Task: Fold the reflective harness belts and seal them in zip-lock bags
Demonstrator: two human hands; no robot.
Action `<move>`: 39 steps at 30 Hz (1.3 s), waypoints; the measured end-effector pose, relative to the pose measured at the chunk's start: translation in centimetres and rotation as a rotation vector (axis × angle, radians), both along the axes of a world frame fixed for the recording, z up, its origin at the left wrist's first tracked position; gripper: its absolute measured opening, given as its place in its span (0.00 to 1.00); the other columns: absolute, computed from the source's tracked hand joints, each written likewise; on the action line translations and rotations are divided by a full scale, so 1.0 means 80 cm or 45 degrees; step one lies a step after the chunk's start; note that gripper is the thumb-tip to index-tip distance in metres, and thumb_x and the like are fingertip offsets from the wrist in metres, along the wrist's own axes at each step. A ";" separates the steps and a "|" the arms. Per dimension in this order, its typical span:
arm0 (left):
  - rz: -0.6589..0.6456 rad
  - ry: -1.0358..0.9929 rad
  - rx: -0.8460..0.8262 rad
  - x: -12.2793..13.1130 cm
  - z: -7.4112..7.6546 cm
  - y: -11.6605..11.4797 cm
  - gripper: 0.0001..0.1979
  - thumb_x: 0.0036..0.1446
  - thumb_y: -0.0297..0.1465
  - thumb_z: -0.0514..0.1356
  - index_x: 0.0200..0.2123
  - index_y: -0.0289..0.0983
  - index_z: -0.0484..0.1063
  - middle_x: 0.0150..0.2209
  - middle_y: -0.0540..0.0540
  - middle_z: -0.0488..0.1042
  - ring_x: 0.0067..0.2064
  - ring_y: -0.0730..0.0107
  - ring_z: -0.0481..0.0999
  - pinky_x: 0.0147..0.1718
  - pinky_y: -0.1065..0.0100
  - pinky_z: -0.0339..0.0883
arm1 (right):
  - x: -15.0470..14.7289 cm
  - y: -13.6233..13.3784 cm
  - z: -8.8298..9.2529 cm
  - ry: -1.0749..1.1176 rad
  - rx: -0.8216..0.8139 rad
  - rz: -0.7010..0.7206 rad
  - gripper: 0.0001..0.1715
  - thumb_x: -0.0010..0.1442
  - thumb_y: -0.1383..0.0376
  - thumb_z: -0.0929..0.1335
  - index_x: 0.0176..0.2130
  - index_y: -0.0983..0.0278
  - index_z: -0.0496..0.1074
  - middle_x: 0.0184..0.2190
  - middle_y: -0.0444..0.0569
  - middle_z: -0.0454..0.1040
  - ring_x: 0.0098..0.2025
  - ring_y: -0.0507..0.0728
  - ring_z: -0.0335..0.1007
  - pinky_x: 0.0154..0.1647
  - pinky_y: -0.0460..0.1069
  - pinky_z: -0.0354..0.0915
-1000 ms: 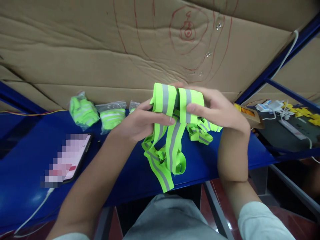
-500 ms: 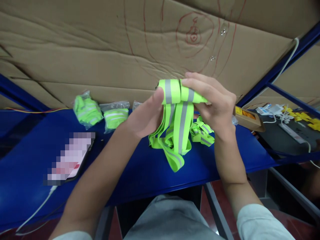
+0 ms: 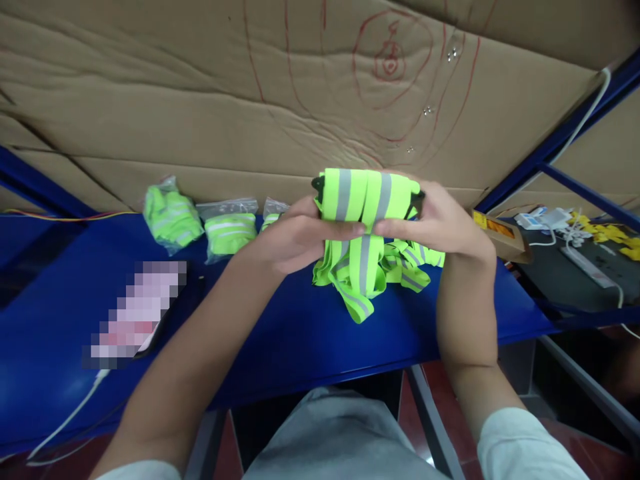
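Observation:
A neon-green reflective strap [image 3: 367, 193] with grey stripes is folded into a bundle above the blue table, black buckle parts showing at both ends. My left hand [image 3: 305, 233] grips its left side, thumb across the front. From the right, my right hand [image 3: 435, 217] clasps the other end, its thumb pressed near the middle. The fingers behind the bundle are mostly hidden. Long loops of the strap [image 3: 364, 267] hang beneath. Beyond them, more green straps [image 3: 407, 267] lie in a loose heap on the table.
Bagged green straps [image 3: 173, 217] and another bag [image 3: 231, 230] stand along the cardboard wall [image 3: 200, 127]. A phone [image 3: 145, 310] with a white cable lies at left. An open cardboard box [image 3: 505, 237] sits at right, near yellow pieces [image 3: 605, 233] on a dark surface.
My right hand has shifted from on top of the strap bundle to its right end, with its thumb now in front. My left thumb has come across the front. The bundle sits slightly lower and wider.

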State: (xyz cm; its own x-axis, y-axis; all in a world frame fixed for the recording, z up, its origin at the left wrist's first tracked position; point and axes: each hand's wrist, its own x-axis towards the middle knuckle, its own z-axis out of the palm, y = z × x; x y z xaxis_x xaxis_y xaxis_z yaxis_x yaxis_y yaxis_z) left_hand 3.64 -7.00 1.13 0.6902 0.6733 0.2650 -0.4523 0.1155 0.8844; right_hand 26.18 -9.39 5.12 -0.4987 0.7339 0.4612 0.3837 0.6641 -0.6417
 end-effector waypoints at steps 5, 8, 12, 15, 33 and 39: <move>0.091 -0.042 -0.080 0.005 0.000 0.000 0.16 0.47 0.25 0.71 0.43 0.37 0.81 0.43 0.45 0.84 0.54 0.45 0.82 0.55 0.49 0.76 | -0.025 -0.017 0.004 0.030 0.132 -0.200 0.29 0.57 0.48 0.77 0.54 0.58 0.79 0.50 0.47 0.82 0.59 0.65 0.76 0.62 0.62 0.72; 0.117 -0.064 -0.142 0.014 -0.004 -0.002 0.20 0.46 0.29 0.71 0.46 0.39 0.81 0.43 0.45 0.84 0.57 0.43 0.80 0.57 0.48 0.75 | -0.027 -0.024 0.005 0.052 0.183 -0.269 0.27 0.56 0.50 0.78 0.52 0.56 0.80 0.52 0.47 0.81 0.61 0.66 0.75 0.63 0.63 0.72; -0.070 0.036 -0.161 0.022 -0.014 -0.005 0.24 0.48 0.41 0.73 0.48 0.38 0.81 0.48 0.40 0.84 0.56 0.41 0.80 0.57 0.47 0.74 | -0.026 -0.027 0.005 0.085 0.244 -0.306 0.22 0.61 0.55 0.76 0.54 0.53 0.79 0.55 0.44 0.81 0.62 0.65 0.75 0.65 0.62 0.72; -0.280 0.044 -0.144 0.020 -0.017 -0.006 0.31 0.53 0.53 0.68 0.52 0.38 0.79 0.49 0.38 0.83 0.57 0.38 0.79 0.55 0.46 0.76 | -0.021 -0.022 0.006 0.016 0.363 -0.185 0.20 0.67 0.63 0.70 0.58 0.54 0.78 0.61 0.42 0.76 0.67 0.61 0.69 0.72 0.58 0.64; 0.012 0.294 0.072 -0.007 -0.012 0.001 0.22 0.49 0.35 0.76 0.48 0.39 0.81 0.46 0.45 0.84 0.53 0.50 0.82 0.50 0.59 0.78 | -0.015 -0.007 0.005 -0.158 0.112 -0.121 0.31 0.54 0.48 0.78 0.51 0.61 0.78 0.49 0.47 0.81 0.53 0.64 0.77 0.57 0.59 0.73; -0.080 0.067 -0.103 0.007 -0.024 0.011 0.33 0.45 0.44 0.76 0.53 0.41 0.77 0.46 0.43 0.84 0.48 0.51 0.84 0.46 0.58 0.80 | -0.020 -0.016 0.006 0.024 0.375 -0.370 0.22 0.58 0.56 0.76 0.50 0.57 0.75 0.49 0.46 0.79 0.54 0.63 0.76 0.59 0.61 0.73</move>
State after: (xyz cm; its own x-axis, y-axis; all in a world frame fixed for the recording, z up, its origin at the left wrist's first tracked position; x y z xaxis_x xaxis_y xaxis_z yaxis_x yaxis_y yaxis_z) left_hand 4.23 -6.09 -0.75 0.7433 0.6460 0.1738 -0.3949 0.2141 0.8934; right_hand 24.59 -10.71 5.57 -0.2794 0.6785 0.6793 0.5726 0.6857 -0.4493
